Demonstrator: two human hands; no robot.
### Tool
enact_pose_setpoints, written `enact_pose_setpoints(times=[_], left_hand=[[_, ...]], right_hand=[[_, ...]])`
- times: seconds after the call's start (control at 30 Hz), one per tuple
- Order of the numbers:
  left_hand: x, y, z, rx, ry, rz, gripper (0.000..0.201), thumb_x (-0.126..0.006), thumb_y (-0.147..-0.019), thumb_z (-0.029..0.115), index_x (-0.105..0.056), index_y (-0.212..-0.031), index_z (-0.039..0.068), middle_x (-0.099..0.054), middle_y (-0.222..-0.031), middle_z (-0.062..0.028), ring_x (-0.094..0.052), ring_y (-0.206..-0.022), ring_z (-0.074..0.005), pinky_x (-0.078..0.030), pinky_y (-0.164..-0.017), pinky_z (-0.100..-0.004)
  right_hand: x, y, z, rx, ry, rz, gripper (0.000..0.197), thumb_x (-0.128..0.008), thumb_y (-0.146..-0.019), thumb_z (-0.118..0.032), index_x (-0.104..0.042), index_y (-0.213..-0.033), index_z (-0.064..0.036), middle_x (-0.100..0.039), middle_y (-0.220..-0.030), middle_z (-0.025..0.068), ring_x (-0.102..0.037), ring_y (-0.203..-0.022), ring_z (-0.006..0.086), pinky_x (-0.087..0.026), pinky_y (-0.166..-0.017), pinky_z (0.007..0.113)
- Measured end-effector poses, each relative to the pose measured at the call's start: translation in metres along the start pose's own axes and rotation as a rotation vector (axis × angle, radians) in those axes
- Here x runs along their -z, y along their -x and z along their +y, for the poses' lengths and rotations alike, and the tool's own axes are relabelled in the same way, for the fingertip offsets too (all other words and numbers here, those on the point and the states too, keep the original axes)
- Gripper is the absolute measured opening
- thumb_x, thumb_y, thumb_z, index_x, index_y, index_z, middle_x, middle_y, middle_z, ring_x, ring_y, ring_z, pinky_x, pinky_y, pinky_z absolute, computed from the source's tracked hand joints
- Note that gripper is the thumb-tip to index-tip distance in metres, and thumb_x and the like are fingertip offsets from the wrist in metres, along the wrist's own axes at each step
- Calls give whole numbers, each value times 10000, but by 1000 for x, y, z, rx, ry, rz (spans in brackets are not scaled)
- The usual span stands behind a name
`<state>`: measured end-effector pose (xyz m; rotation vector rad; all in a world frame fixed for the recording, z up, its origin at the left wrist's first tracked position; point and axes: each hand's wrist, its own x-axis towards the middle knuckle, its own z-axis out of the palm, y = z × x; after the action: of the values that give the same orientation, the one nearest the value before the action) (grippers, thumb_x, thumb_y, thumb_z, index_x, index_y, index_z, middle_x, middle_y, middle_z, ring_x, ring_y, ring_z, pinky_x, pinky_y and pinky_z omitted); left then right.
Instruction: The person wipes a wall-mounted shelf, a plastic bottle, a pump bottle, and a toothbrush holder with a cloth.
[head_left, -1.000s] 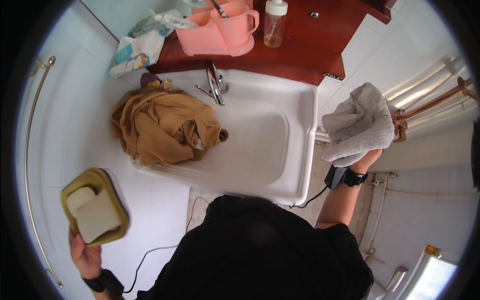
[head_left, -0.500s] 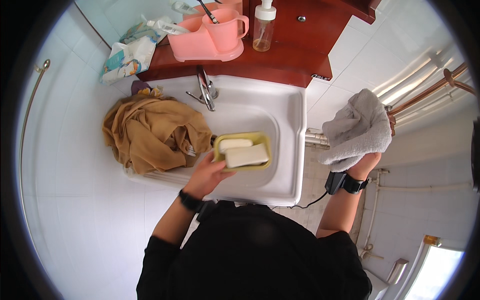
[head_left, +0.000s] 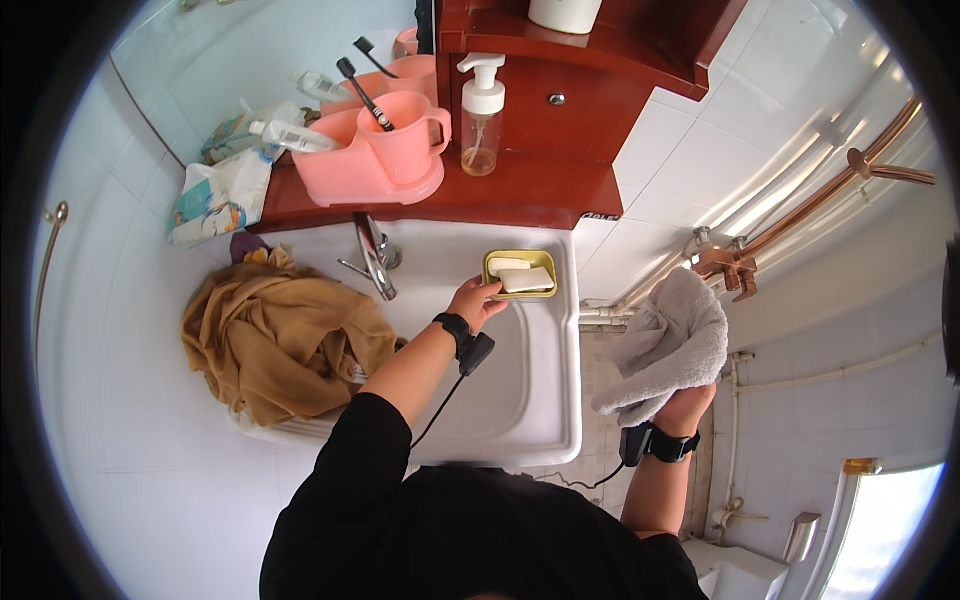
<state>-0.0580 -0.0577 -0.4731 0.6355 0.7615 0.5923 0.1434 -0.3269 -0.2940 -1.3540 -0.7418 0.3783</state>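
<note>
My left hand (head_left: 478, 303) grips the near left edge of a yellow-green soap dish (head_left: 530, 294). Two pale bars of soap (head_left: 527, 280) lie in it. The dish is at the back right corner of the white sink (head_left: 565, 400); whether it rests on the rim I cannot tell. Off the sink's right side, my right hand (head_left: 687, 403) is closed around a grey towel (head_left: 675, 340), which covers most of the fingers. Brown cloth (head_left: 290, 340) lies heaped over the sink's left side.
Behind the sink runs a dark red wooden shelf (head_left: 540, 195). On it stand a pink toothbrush holder (head_left: 340, 175) with a cup, a clear pump bottle (head_left: 480, 130) and a wipes pack (head_left: 220, 195). The chrome faucet (head_left: 375, 262) rises at the back. Copper pipes (head_left: 790, 235) line the right wall.
My left hand has carried the soap dish from over the basin to the back right corner of the sink. The towel stays in my right hand. The view has shifted.
</note>
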Motion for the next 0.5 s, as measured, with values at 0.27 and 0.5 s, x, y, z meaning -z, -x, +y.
enact_pose_setpoints(times=[0.27, 0.5], left_hand=[[-1, -20, -9, -29, -168, 221, 267, -610, -896, 235, -587, -1062, 27, -605, -1045, -60, -570, -1003, -163, -462, -951, -329], [8, -11, -7, -55, -174, 225, 269, -627, -883, 291, -570, -904, 29, -550, -896, -15, -545, -854, -118, -474, -925, -284]], right_hand=[[-43, -33, -2, -70, -318, -49, 234, -505, -905, -70, -512, -1123, 17, -577, -1023, 66, -551, -900, 152, -480, -782, 302], [-83, -58, -5, -233, -647, -220, 321, -447, -890, -125, -490, -1182, 1, -579, -1063, 86, -577, -950, 190, -476, -821, 320]])
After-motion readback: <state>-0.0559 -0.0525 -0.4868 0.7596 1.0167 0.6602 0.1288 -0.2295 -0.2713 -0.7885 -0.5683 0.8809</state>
